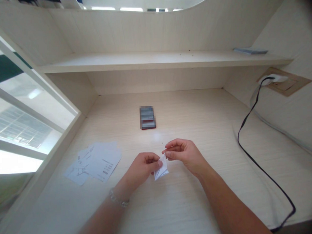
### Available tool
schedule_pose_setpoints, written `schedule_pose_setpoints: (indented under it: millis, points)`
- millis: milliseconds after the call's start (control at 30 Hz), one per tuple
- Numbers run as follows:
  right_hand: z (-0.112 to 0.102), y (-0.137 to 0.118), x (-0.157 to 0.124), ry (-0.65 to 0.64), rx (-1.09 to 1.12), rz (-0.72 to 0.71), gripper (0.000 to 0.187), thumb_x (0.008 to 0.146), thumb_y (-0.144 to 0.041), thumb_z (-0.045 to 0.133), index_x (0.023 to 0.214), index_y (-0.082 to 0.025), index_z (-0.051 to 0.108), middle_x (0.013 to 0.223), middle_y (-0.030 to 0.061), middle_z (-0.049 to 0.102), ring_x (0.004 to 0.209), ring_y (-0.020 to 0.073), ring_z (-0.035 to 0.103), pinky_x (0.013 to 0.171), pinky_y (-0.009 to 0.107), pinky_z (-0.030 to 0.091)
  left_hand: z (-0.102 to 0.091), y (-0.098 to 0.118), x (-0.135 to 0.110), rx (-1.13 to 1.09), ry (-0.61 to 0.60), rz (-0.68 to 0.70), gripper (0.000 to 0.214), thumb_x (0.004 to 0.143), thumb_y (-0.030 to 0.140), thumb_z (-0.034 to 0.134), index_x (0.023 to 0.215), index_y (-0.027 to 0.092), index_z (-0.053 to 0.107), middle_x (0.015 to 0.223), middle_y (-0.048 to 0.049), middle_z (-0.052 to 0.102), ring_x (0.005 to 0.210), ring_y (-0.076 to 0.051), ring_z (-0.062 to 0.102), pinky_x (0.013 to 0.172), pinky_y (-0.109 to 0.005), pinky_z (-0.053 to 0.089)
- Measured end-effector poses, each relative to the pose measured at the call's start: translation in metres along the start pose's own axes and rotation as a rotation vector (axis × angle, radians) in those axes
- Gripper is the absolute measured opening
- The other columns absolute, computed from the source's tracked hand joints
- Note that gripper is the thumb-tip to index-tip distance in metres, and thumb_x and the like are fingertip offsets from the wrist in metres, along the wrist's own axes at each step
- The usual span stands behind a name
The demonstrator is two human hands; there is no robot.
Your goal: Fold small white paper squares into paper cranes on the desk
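Left hand (143,166) firmly pinches folded white paper (162,172); right hand (186,152) nips its far tip, best done lightly.

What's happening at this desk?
Someone is handling a small piece of folded white paper with two bare hands. The left hand grips its side, while the right hand pinches its pointed top. It's held just over the desk. Printed sheets lie overlapping off to the left, and a blurred dark rectangular thing lies beyond the hands.
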State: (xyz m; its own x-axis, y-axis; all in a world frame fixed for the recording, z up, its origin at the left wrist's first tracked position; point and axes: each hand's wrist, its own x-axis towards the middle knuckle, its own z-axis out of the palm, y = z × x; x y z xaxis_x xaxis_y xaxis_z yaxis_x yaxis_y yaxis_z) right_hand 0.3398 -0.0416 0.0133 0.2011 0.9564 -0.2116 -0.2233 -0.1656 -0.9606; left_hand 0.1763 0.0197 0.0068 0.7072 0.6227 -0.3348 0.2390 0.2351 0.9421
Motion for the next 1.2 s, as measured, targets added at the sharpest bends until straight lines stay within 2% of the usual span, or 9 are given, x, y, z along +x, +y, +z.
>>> schedule_pose_setpoints:
  millis: [100, 500, 833, 1000, 1100, 1200]
  points:
    - [-0.001, 0.000, -0.001, -0.028, 0.020, 0.005, 0.027, 0.059, -0.024, 0.073, 0.082, -0.014, 0.062, 0.078, 0.0072, 0.070, 0.067, 0.0164, 0.065, 0.061, 0.029, 0.051, 0.000, -0.001, 0.001, -0.023, -0.009, -0.009, 0.014, 0.066, 0.025, 0.062, 0.064, 0.012, 0.063, 0.056, 0.0007, 0.054, 0.051, -0.010, 0.044, 0.052, -0.023, 0.032]
    - [0.001, 0.000, -0.003, -0.061, -0.046, -0.037, 0.017, 0.062, -0.021, 0.071, 0.074, -0.015, 0.060, 0.070, 0.0041, 0.068, 0.062, 0.0140, 0.063, 0.059, 0.027, 0.049, -0.001, 0.000, -0.001, -0.004, -0.029, -0.032, 0.016, 0.067, 0.027, 0.061, 0.065, 0.011, 0.063, 0.055, 0.0004, 0.054, 0.050, -0.009, 0.043, 0.050, -0.023, 0.030]
    - [0.006, 0.000, -0.003, 0.039, -0.156, -0.107, 0.014, 0.061, -0.018, 0.069, 0.067, -0.015, 0.057, 0.066, 0.0027, 0.067, 0.060, 0.0139, 0.061, 0.056, 0.026, 0.047, -0.001, -0.002, 0.001, 0.031, -0.016, -0.044, 0.015, 0.066, 0.027, 0.060, 0.065, 0.012, 0.062, 0.054, 0.0014, 0.053, 0.049, -0.009, 0.043, 0.050, -0.023, 0.032]
    - [0.010, 0.001, 0.000, 0.088, -0.100, -0.097, 0.018, 0.060, -0.019, 0.071, 0.064, -0.015, 0.054, 0.062, 0.0026, 0.066, 0.057, 0.0136, 0.060, 0.053, 0.025, 0.046, 0.000, -0.001, 0.001, 0.039, -0.006, -0.035, 0.014, 0.066, 0.026, 0.060, 0.064, 0.012, 0.061, 0.054, 0.0017, 0.052, 0.049, -0.009, 0.043, 0.050, -0.023, 0.031]
    - [0.008, 0.000, 0.001, 0.138, -0.052, -0.069, 0.021, 0.061, -0.023, 0.071, 0.068, -0.016, 0.053, 0.060, 0.0016, 0.064, 0.056, 0.0135, 0.060, 0.052, 0.025, 0.046, 0.001, 0.000, 0.000, 0.035, 0.004, -0.031, 0.015, 0.066, 0.025, 0.060, 0.062, 0.012, 0.060, 0.053, 0.0020, 0.051, 0.049, -0.009, 0.042, 0.049, -0.023, 0.030]
    - [0.006, 0.000, 0.001, 0.069, -0.064, -0.059, 0.024, 0.064, -0.027, 0.069, 0.081, -0.016, 0.055, 0.068, 0.0025, 0.065, 0.063, 0.0150, 0.062, 0.058, 0.027, 0.049, 0.001, 0.000, 0.000, 0.034, 0.005, -0.020, 0.015, 0.068, 0.026, 0.059, 0.063, 0.012, 0.060, 0.055, 0.0015, 0.052, 0.050, -0.009, 0.043, 0.050, -0.023, 0.032]
